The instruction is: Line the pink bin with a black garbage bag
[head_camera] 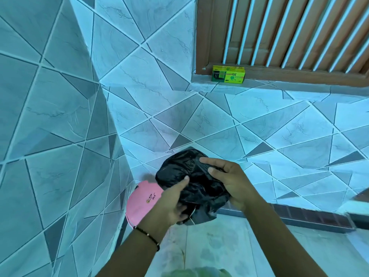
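Holding the crumpled black bag (194, 184) above the pink bin (142, 202), left hand (173, 200) and right hand (229, 180) both pinch its folds, likely seeking the mouth to open.

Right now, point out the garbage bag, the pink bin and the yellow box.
black garbage bag (189, 168): head view, crumpled upper part.
pink bin (139, 200): head view, pink top surface.
yellow box (228, 74): head view, front face.

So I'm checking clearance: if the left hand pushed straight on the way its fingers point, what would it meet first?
Probably nothing new: the left hand already grips the black garbage bag, directly ahead of its fingers.
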{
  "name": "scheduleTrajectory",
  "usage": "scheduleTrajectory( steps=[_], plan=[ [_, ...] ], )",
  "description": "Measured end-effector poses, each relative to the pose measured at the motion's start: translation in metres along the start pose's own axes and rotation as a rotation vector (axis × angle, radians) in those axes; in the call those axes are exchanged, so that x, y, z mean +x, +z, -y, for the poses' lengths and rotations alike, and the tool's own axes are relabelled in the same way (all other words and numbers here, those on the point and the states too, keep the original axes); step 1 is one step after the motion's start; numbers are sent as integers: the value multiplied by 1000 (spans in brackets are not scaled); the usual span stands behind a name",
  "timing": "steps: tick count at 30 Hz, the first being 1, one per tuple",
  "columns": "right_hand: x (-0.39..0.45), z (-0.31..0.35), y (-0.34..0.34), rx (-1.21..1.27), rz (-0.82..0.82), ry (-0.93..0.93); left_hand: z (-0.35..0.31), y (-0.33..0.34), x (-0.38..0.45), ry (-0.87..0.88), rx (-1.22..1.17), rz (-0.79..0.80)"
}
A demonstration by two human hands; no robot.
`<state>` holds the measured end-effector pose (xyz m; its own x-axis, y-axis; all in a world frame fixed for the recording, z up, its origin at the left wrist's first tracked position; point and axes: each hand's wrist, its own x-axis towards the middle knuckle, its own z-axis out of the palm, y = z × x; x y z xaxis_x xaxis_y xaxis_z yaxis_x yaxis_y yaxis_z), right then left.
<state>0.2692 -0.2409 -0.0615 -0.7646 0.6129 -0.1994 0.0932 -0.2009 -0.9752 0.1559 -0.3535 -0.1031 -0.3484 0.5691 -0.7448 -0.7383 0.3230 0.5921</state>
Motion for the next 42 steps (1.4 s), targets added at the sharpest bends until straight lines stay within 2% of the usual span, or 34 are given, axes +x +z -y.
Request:
scheduleTrajectory(
  steps=[2,4,7,9,12,15,18,20,22,24,26,31,33,34,35,36,38,40,42],
  plan=[
    [0,-1,4,14,-10,25,0,3,10,50,-129,68],
    [1,-3,0,-44,-83,67,-10,-1,17,181,-246,3],
    [4,-9,-18,-312,-273,125,-32,-10,7,349,-227,-34],
    [5,-13,-28,-472,-334,128,-45,-16,-1,446,-96,-43],
    [6,-18,-36,-614,-339,118,-57,-23,-11,551,143,-86],
    [10,-19,-34,-744,-230,198,-62,-26,-20,648,357,-130],
    [16,-28,-37,-891,-178,310,-69,-31,-32,750,459,-173],
    [17,-35,-46,-1116,-218,364,-74,-40,-38,836,573,-247],
    [12,-39,-55,-1260,-319,376,-82,-54,-39,923,852,-411],
    [10,-37,-64,-1240,-420,326,-86,-66,-40,915,1178,-596],
    [14,-35,-71,-1077,-463,254,-86,-72,-39,837,1371,-656],
    [16,-18,-48,-447,-502,-32,-77,-68,-23,713,1575,-623],
    [15,-8,-36,-296,-497,-105,-70,-66,-18,555,1668,-690],
    [15,-3,-29,-250,-465,-134,-66,-63,-15,522,1699,-724],
    [14,1,-23,-234,-416,-162,-62,-58,-13,573,1685,-742],
    [14,5,-16,-250,-353,-184,-57,-52,-10,704,1625,-724],
    [12,11,-1,-316,-194,-206,-50,-34,-3,986,1408,-553],
    [12,15,11,-349,4,-193,-47,-18,3,1048,1167,-324],
    [9,17,16,-290,216,-166,-47,-6,8,1094,1057,-144]
  ],
)
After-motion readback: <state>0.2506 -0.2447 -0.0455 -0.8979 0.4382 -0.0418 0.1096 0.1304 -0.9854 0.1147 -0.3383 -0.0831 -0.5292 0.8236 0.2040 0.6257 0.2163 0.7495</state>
